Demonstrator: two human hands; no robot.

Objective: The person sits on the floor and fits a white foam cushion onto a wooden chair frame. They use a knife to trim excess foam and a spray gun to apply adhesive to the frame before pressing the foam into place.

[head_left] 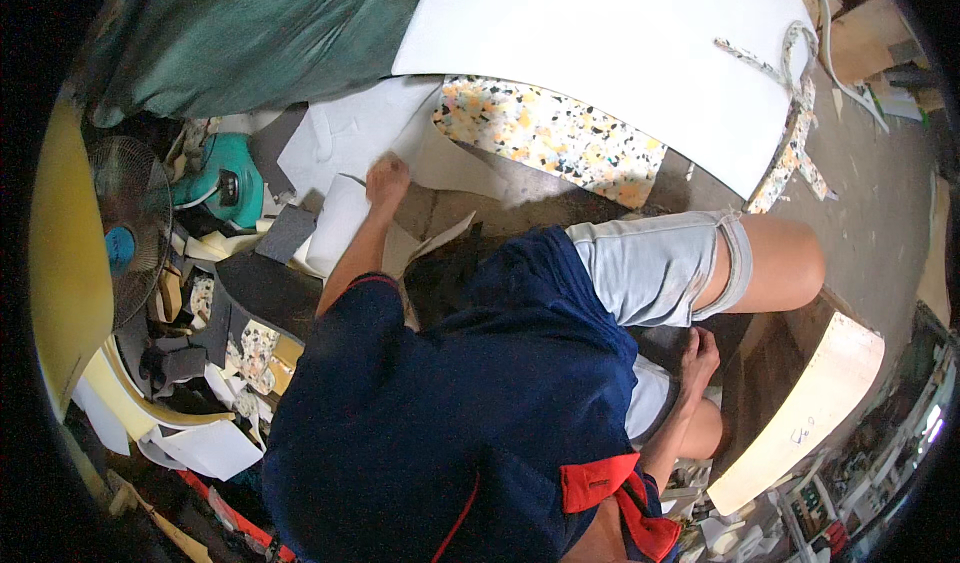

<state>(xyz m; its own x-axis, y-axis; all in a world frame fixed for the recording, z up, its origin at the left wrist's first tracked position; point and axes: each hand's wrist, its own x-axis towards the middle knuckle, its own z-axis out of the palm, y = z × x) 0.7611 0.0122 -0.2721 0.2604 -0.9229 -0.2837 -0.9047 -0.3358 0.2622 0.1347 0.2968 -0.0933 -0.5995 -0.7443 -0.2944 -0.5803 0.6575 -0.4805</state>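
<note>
My left hand point(388, 180) is closed, its knuckles up, against white sheet material point(340, 213) that curls beside it. Whatever lies inside those fingers is hidden. Close to my bent leg in pale shorts point(650, 268), my right hand point(698, 356) has its fingers curled together, and nothing can be made out in them. A speckled multicoloured foam piece point(550, 138) lies ahead of me, partly beneath a large white sheet point(600, 33). At my right stands a curved pale wooden board point(800, 413) with a handwritten mark.
A green cover point(270, 33) drapes at the far left. Below it are a teal machine point(228, 183), a fan point(130, 228) and a yellow foam slab point(70, 253). Foam offcuts point(260, 353) litter the left side. Speckled strips point(795, 148) lie at the right.
</note>
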